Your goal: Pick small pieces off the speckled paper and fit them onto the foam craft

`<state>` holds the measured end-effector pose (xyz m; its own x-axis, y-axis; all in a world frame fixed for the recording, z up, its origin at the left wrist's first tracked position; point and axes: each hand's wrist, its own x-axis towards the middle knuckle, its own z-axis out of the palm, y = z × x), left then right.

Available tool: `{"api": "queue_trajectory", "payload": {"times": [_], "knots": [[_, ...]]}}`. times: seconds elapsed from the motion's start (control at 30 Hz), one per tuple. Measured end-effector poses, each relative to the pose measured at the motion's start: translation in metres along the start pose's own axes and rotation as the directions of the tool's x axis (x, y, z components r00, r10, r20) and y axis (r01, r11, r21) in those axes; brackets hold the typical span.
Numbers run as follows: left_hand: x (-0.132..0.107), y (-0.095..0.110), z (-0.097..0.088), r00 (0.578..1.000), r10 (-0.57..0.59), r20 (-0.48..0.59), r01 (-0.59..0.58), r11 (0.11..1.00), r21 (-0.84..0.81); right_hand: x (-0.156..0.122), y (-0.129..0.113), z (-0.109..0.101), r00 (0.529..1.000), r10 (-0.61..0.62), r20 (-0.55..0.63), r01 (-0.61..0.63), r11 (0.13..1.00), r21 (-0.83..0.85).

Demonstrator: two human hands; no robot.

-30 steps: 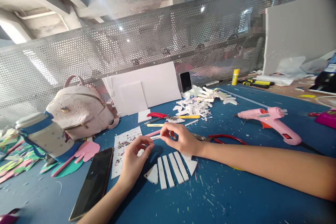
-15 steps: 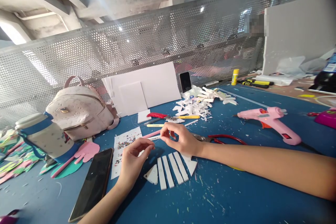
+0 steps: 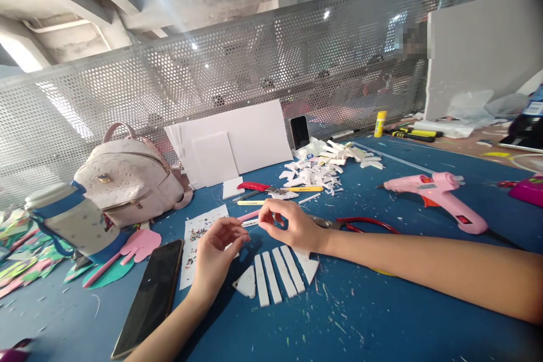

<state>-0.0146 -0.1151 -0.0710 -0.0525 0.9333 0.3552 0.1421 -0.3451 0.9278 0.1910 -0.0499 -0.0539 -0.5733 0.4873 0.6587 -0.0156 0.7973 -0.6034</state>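
Over the middle of the blue table, my left hand [image 3: 218, 251] has its thumb and fingertips brought together in a pinch. Facing it, my right hand [image 3: 292, 225] curls its thumb and index finger into a ring. Whatever either pinch holds is too small to make out; a faint thread-like line may run between them. Just below lie several white foam strips [image 3: 271, 278] in a row, with a rounded triangular white piece [image 3: 245, 283] to their left and another white piece [image 3: 307, 267] partly under my right wrist. Red-handled pliers [image 3: 367, 223] lie partly behind my right forearm.
A pink glue gun [image 3: 441, 195] rests at right. Behind my hands are a pile of white scraps [image 3: 322, 167], a red-handled cutting tool [image 3: 254, 186] and a yellow pen [image 3: 305, 189]. At left are a phone [image 3: 148, 297], a speckled paper [image 3: 212, 218], a tumbler [image 3: 76, 223] and a backpack [image 3: 131, 175].
The fingers of my left hand have lifted and spread slightly. My right hand has barely moved, and the things on the table lie as before.
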Motion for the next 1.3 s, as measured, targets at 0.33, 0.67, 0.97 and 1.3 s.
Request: {"api": "queue_trajectory", "payload": {"times": [0.33,0.67,0.97,1.3], "knots": [[-0.0005,0.0036,0.0024,1.0,-0.002,-0.01,0.002,1.0,0.026,-0.0006,0.001,0.0002,1.0,0.01,0.012,-0.009,1.0,-0.022],[-0.0015,0.0046,0.0022,1.0,0.014,-0.006,-0.013,0.999,0.051,-0.0003,0.0011,0.0006,1.0,0.01,0.01,-0.01,1.0,-0.027],[-0.0016,0.0033,0.0018,1.0,0.006,-0.02,-0.004,0.997,0.076,-0.0008,0.0021,0.0001,1.0,0.016,0.006,-0.016,1.0,-0.026],[-0.0007,0.0022,0.001,1.0,0.017,-0.018,-0.015,0.998,0.064,0.0002,-0.0005,-0.0004,1.0,0.015,0.016,-0.015,1.0,-0.027]]}}
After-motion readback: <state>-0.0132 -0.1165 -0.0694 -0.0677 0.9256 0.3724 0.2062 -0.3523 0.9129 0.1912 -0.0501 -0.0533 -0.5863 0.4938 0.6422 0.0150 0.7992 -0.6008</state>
